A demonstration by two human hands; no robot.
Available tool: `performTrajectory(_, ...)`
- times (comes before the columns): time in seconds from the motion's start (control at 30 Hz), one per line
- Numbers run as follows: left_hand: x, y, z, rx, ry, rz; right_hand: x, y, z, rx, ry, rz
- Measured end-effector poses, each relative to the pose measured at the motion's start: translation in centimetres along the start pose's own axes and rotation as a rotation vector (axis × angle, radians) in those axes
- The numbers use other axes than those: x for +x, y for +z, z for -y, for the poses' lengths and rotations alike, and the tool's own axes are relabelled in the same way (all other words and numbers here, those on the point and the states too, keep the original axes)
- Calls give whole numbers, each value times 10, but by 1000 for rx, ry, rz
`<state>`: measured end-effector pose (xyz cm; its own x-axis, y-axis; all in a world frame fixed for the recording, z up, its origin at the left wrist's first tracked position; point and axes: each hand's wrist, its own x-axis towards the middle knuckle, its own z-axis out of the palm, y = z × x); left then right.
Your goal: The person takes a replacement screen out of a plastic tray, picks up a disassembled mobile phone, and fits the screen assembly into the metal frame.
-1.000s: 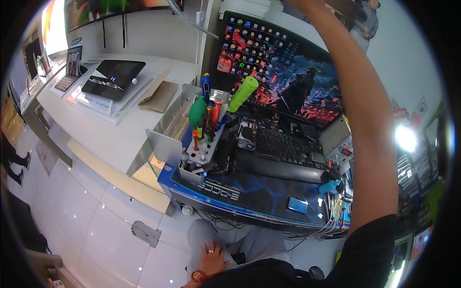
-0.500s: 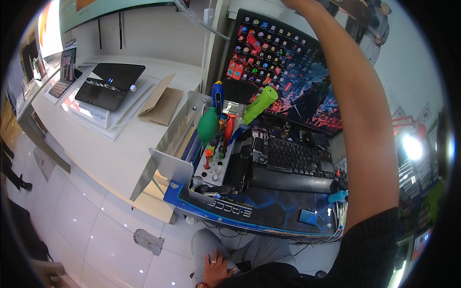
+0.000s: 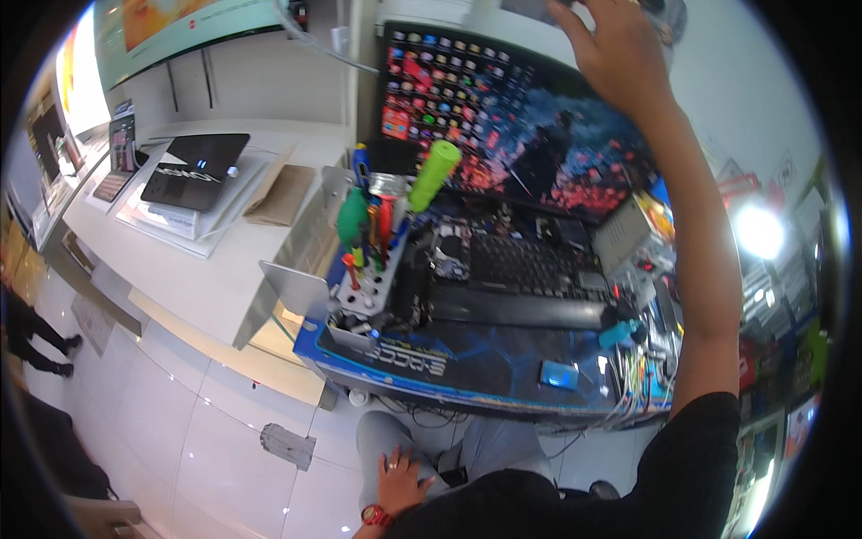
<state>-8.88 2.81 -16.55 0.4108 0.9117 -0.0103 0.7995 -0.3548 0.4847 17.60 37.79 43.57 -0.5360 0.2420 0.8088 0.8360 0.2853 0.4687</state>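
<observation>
My left hand (image 3: 402, 482) rests on my left thigh, its fingers stretched and slightly apart, with a ring and a red wristwatch (image 3: 375, 516). My right arm reaches up past the right side of a wide monitor (image 3: 503, 126). Above the monitor's upper right corner my right hand (image 3: 620, 58) is raised, thumb standing away from the fingers; the top edge cuts off the fingertips. I see nothing held in it. Below the monitor lies an opened-up black laptop keyboard part (image 3: 530, 265) with exposed electronics, and a long black bar (image 3: 521, 310) in front.
A tool rack (image 3: 364, 296) on the left holds screwdrivers, a brush, a green air blower (image 3: 352, 220) and a lime-green handle (image 3: 435, 175). A blue box (image 3: 558, 375) lies on the dark mat (image 3: 489, 364). A grey metal box (image 3: 626, 235) and wires stand right. Laptops sit on the white counter (image 3: 202, 278).
The view has shifted right, showing the grey metal box beside the monitor. My right hand, almost out of view before, now shows at the top. My left hand stays on my thigh.
</observation>
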Motion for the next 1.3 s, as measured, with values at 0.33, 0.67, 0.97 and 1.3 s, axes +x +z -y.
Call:
performTrajectory(0.33, 7, -4, -27, 27, 29, 94, -237, -224, 53, 334, 116, 396)
performTrajectory(0.67, 2, -4, -48, 136, 54, 58, -417, -274, 85, 588, 750, 440)
performTrajectory(0.97, 22, -17, -62, 49, 88, -17, -447, -217, 125, 708, 719, 503)
performTrajectory(1.3, 111, -114, -162, -501, 138, -186, -433, -160, 117, 658, 730, 588)
